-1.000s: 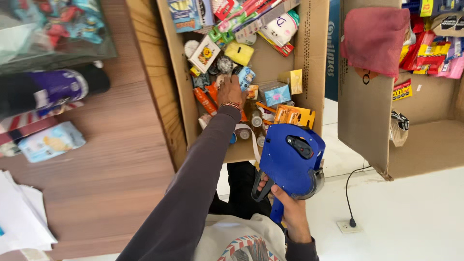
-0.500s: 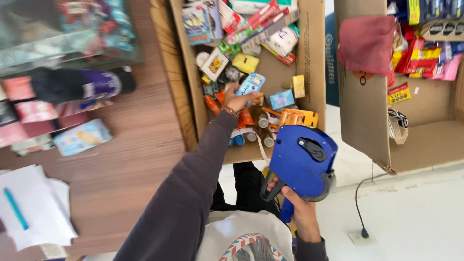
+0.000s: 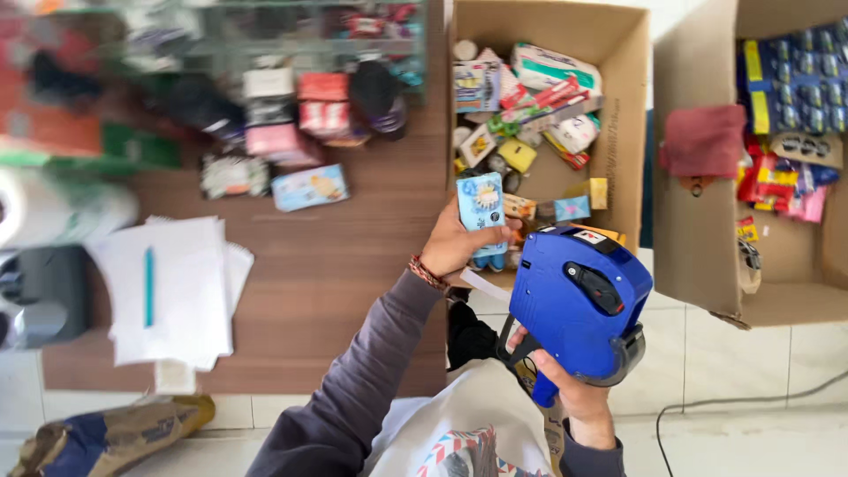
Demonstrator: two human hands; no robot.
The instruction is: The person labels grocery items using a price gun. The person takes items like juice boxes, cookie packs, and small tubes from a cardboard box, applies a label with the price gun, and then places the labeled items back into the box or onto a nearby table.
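Note:
My left hand point(image 3: 452, 243) holds a small light-blue blister pack point(image 3: 482, 209) up in front of the open cardboard box point(image 3: 631, 115) of mixed small goods. My right hand point(image 3: 565, 389) grips the handle of a big blue price-label gun point(image 3: 579, 300), held just right of the pack and close to my body. The gun's nose points toward the pack. Both hands hover above the box's near edge.
A second open cardboard box point(image 3: 698, 256) with a red cloth and coloured packets stands at the right. A wooden counter point(image 3: 327, 291) on the left carries white papers with a blue pen point(image 3: 148, 287), small packets and a dark device. A cable point(image 3: 751, 402) runs over the tiled floor.
My left hand has come out of the box holding the light-blue pack and pulled back toward me. The label gun has stayed in my right hand, now nearer the pack.

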